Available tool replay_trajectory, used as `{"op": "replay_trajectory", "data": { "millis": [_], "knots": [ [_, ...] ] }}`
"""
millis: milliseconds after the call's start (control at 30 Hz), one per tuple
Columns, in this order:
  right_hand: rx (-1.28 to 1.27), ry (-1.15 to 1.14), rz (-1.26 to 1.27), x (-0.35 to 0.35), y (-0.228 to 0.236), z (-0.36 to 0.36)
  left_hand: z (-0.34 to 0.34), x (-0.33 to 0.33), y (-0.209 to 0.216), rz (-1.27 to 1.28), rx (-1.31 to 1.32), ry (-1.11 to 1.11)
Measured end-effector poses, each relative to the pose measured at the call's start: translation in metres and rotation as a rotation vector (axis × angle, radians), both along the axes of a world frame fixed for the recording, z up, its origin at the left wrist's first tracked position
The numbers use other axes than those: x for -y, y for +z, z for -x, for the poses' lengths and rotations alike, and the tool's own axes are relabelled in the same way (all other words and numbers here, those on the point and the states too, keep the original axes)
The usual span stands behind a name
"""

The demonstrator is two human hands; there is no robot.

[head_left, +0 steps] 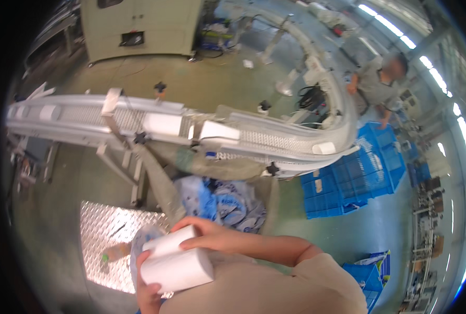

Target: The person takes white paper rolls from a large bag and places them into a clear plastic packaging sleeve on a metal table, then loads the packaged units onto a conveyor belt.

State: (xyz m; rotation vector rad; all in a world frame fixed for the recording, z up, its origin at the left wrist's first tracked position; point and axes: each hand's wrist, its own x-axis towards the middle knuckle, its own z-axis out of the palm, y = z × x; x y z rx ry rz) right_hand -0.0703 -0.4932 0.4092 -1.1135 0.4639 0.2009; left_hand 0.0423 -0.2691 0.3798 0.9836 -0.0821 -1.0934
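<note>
Two white paper rolls lie side by side in front of my body, held between my hands. The nearer paper roll (178, 269) is larger in view, and the farther paper roll (167, 242) touches it. My left hand (148, 290) is closed around their left ends, thumb and fingers spread over the nearer one. My right hand (206, 234) grips the farther roll's right end between thumb and fingers. A clear plastic bag (148, 233) shows just behind the rolls, partly hidden by them.
Ahead, a curved conveyor (285, 137) carries several white rolls (162, 124). Beneath it hangs a sack of blue-and-white plastic film (222, 201). A bottle (116, 252) stands by a diamond-plate metal sheet (99, 225). Blue crates (343, 183) and another person (377, 83) are at right.
</note>
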Motion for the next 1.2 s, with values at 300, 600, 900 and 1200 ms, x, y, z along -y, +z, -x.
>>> {"op": "replay_trajectory", "data": {
  "millis": [300,600,900,1200],
  "knots": [
    [0.345,-0.672,0.707,0.05,0.032,0.02,-0.003,0.003,0.002,-0.036,-0.191,0.123],
    [-0.381,-1.075,0.977,0.287,-0.012,0.162,-0.025,0.03,0.004,-0.094,-0.16,0.261],
    [-0.421,-0.591,1.783,0.268,-0.052,0.058,-0.03,0.072,0.0,-0.112,-0.065,0.047],
    [0.142,-0.221,0.487,0.069,0.003,-0.005,-0.019,0.101,0.001,0.128,0.007,-0.248]
  ]
}}
